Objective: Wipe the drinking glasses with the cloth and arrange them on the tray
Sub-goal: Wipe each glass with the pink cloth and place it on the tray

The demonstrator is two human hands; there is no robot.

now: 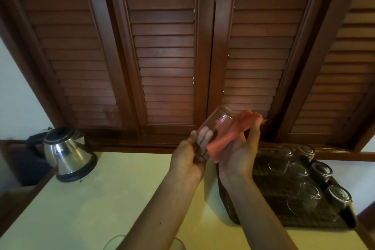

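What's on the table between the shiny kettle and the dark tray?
Only bare tabletop, seen from the head camera; above it, the hands hold a glass and cloth.

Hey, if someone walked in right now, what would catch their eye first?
Centre frame, the left hand holds a tilted glass while the right hand works a pink cloth against it. Right of them, a dark tray holds upturned glasses; a steel kettle stands far left.

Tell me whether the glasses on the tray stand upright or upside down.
Upside down: the glasses on the tray show their thick round bases facing up.
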